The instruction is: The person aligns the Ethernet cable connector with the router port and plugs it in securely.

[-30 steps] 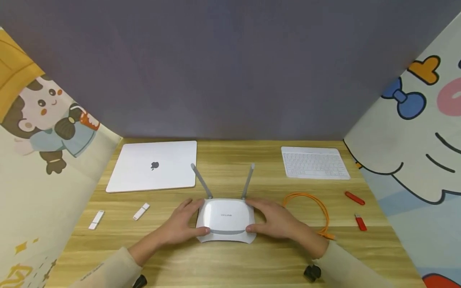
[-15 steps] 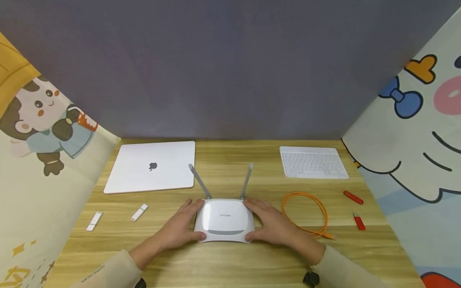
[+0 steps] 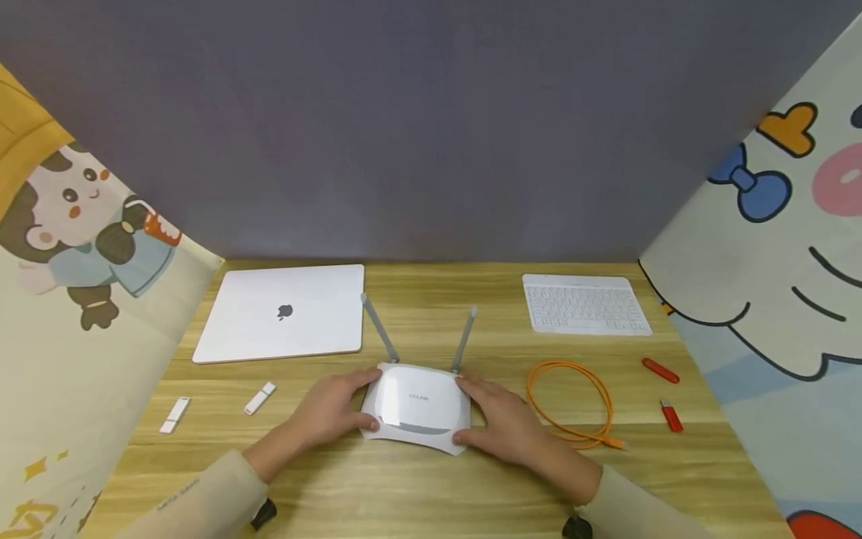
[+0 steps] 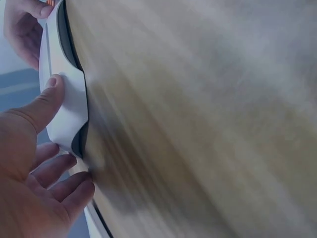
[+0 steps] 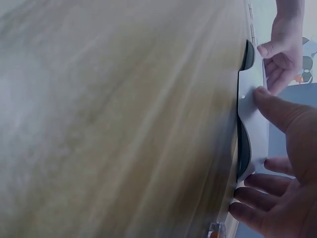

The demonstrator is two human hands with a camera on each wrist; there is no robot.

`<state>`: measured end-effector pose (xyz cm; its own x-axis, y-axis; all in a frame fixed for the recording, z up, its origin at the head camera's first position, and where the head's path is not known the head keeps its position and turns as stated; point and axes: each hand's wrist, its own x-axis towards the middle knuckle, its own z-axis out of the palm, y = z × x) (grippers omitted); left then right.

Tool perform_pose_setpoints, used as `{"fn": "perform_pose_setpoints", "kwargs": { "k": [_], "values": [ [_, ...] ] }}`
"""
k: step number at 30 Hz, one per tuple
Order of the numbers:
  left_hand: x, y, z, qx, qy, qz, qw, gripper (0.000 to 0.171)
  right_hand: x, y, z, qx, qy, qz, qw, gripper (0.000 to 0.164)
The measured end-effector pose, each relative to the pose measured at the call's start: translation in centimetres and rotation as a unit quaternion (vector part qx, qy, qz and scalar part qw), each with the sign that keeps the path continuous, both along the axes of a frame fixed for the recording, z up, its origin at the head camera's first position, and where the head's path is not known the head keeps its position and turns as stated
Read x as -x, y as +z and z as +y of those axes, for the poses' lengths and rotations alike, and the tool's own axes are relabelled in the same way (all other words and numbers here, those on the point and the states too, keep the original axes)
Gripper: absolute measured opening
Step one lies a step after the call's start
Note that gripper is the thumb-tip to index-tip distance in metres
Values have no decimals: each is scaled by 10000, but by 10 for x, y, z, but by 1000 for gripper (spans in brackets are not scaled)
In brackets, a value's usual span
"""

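A white Wi-Fi router (image 3: 419, 408) with two raised grey antennas lies near the middle of the table, turned slightly clockwise. My left hand (image 3: 330, 408) grips its left side, thumb on the top near the front corner and fingers at the side. On the opposite side my right hand (image 3: 505, 421) holds it the same way. In the left wrist view, the left thumb (image 4: 49, 96) presses on the router's white top, close over the wood. The right wrist view has the right thumb (image 5: 275, 106) on the casing above its dark underside.
A closed laptop (image 3: 279, 314) lies back left, a white keyboard (image 3: 586, 305) back right. Two white USB sticks, one here (image 3: 260, 398), are at left. To the right lie a coiled orange network cable (image 3: 609, 404), a red stick-shaped piece (image 3: 661, 370) and a red USB stick (image 3: 671, 416).
The router has turned slightly clockwise between both hands, its left side swinging away from the person. Both hands keep their grip. The other things stay put.
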<state>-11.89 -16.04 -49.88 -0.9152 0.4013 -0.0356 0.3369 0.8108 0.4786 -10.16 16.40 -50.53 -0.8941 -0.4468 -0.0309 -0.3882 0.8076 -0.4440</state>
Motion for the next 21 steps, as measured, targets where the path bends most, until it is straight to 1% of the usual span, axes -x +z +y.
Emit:
{"fn": "perform_pose_setpoints", "kwargs": {
  "k": [5, 9, 13, 17, 21],
  "values": [
    [9, 1, 1, -114, -147, 29, 9998, 79, -3, 2, -2, 50, -209, 61, 9997, 87],
    [16, 1, 2, -411, -340, -123, 9985, 77, -6, 1, -2, 99, -370, 137, 9992, 86],
    [25, -2, 2, -653, -568, -237, 9960, 76, -10, 0, -4, 87, -496, 329, 9982, 87],
    [34, -4, 2, -746, -835, -224, 9935, 74, -13, -1, -5, 144, -553, 522, 9970, 85],
    [43, -3, 5, -792, -947, -320, 9918, 63, -17, -2, -4, 99, -570, 588, 9966, 83]
  ]
}}
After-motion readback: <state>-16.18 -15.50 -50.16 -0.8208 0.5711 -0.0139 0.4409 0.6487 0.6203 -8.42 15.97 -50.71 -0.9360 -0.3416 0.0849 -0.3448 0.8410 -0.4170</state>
